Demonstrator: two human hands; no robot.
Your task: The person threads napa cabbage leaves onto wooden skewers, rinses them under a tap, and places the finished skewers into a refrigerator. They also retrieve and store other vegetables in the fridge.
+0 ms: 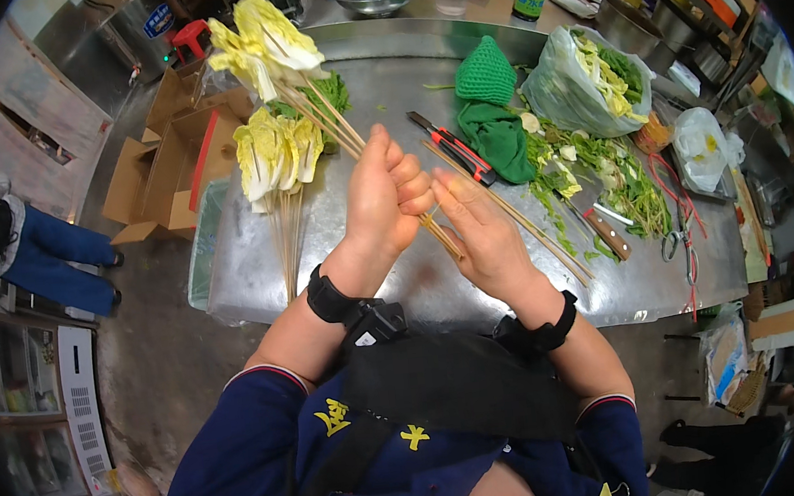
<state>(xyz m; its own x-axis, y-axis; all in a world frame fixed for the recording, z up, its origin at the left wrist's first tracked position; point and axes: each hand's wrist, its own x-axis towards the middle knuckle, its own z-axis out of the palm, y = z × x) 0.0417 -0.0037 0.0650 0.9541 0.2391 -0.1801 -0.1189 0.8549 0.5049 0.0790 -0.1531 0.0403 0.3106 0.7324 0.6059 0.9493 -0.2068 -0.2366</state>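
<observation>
My left hand (388, 191) is closed around a bundle of bamboo skewers (327, 122), held tilted above the steel table. Pale yellow napa cabbage leaves (269, 41) are threaded on their far ends. At the lower skewer ends, my right hand (481, 229) has its fingers and thumb close together. A thin yellowish rubber band (431, 216) runs between its fingertips and the skewers; the fingers partly hide it. Left of my hands, a second bundle of skewered cabbage (280, 151) lies on the table. Loose bare skewers (539, 234) lie beside my right hand.
On the steel table (402, 305) are a red-black utility knife (455, 145), green cloth (498, 141), wooden-handled knife (607, 233), scissors (687, 249), vegetable trimmings (620, 187) and a bag of greens (582, 83). Cardboard boxes (173, 155) stand left. Another person (45, 246) is at far left.
</observation>
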